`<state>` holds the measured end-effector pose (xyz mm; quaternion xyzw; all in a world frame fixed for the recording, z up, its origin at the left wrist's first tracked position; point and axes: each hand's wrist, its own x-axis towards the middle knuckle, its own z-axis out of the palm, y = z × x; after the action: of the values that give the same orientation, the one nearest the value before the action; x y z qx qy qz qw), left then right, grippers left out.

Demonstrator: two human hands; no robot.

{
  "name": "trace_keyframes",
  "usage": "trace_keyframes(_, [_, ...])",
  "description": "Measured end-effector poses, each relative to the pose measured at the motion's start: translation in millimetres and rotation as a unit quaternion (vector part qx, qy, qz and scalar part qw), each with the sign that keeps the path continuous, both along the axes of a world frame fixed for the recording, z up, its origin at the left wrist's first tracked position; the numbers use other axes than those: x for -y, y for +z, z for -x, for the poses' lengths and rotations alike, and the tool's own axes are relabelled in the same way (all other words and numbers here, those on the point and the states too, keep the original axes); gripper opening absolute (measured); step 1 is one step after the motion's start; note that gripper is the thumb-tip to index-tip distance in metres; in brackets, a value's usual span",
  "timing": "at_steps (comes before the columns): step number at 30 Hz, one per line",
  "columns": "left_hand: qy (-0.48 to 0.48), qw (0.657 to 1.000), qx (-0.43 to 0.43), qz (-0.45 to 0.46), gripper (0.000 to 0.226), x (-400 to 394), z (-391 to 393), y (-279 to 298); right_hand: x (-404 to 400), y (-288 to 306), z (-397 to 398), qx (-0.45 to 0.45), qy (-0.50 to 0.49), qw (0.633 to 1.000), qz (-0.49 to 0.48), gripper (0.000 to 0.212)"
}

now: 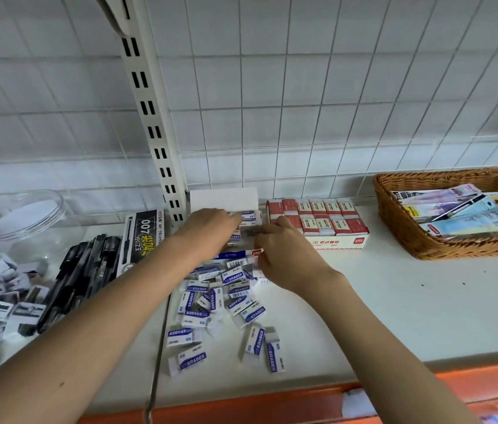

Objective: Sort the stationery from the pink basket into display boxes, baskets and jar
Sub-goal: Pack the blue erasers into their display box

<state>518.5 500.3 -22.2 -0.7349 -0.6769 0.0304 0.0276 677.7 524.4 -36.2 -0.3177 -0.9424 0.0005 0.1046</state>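
Currently both hands work at the blue eraser display box (pixel 243 223) near the shelf's back edge, packing erasers in rows. Left hand (pixel 211 228) presses them with a flat, wide grip; right hand (pixel 284 255) pinches one eraser (pixel 252 232) for insertion.

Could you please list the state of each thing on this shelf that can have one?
Clear plastic jar: lying on its side, open.
White display box of blue-sleeved erasers: open, part filled.
Red-and-white eraser display box: open, full.
Brown wicker basket: holds flat packets.
Left hand: reaching into the white box.
Right hand: pinching an eraser.
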Motion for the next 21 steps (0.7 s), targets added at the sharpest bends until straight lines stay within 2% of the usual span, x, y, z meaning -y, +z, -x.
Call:
trace_keyframes(3, [0.000, 1.000, 0.015, -0.001, 0.019, 2, 3, 0, 3, 2, -3, 0.008, 0.013, 1.000, -0.003, 0.030])
trace_keyframes(9, [-0.014, 0.999, -0.015, -0.049, 0.023, 5, 11, -9, 6, -2, -4, -0.004, 0.002, 1.000, 0.006, 0.028])
trace_keyframes(14, [0.022, 0.997, 0.061, -0.032, 0.031, 5, 13, -10, 8, -2, -6, -0.016, 0.009, 1.000, 0.010, 0.031])
trace_keyframes(21, [0.071, 0.993, 0.085, -0.031, 0.010, -1, 16, -5, 7, -4, -7, -0.025, 0.008, 1.000, 0.011, 0.028])
